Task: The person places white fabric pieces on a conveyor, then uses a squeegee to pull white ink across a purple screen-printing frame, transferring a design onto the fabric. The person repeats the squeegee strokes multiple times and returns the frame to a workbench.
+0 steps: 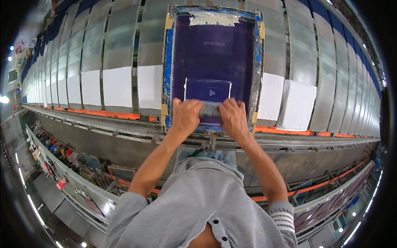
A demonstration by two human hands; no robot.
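Note:
A screen-printing frame [168,68] with blue, paint-stained edges lies before me. Its dark purple mesh [213,58] carries a faint design and a thin white ink outline around a small triangular emblem. A thick smear of white ink [214,19] sits at the far end. Near the close end, my left hand [186,115] and my right hand [233,118] both grip a grey squeegee [210,110], one at each end, fingers wrapped over it. The squeegee touches or hovers just over the mesh; its lower edge is blurred.
Long grey printing boards [120,37] stand in a row to both sides, several bearing white fabric pieces [123,87]. One fabric piece [296,105] on the right lies slightly askew. A metal rail [289,144] runs along the near edge. Behind me are shelves with stacked frames [93,175].

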